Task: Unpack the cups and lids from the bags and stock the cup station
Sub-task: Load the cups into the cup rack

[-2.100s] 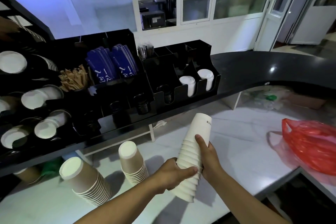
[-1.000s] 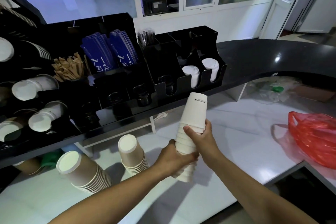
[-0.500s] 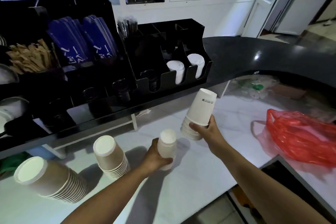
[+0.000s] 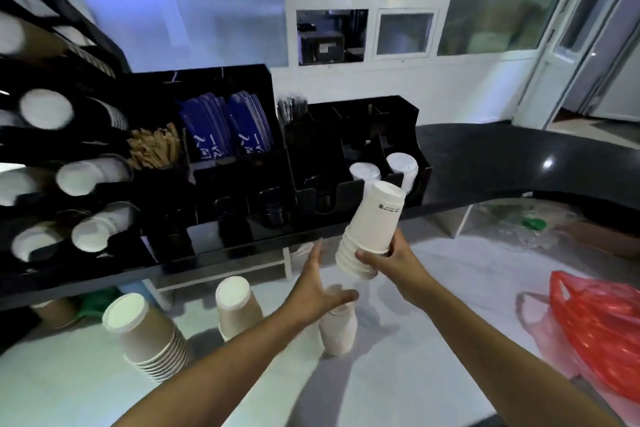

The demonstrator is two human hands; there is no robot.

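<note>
One cup stack [image 4: 372, 229], tiny print [image 4: 388, 207] unreadable

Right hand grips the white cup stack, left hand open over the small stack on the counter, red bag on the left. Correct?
No. The head view shows the red bag on the right of the counter; the right hand does grip the white cup stack.

Two long, thin arms show at the bottom. The left arm [image 4: 225, 357] and the right arm [image 4: 485, 333] are bare right down to the picture's edge. The left grip [image 4: 318, 291] and the right grip [image 4: 394, 263] are bare too. The left grip looks a little blurry. Both arms are darker underneath.
</note>
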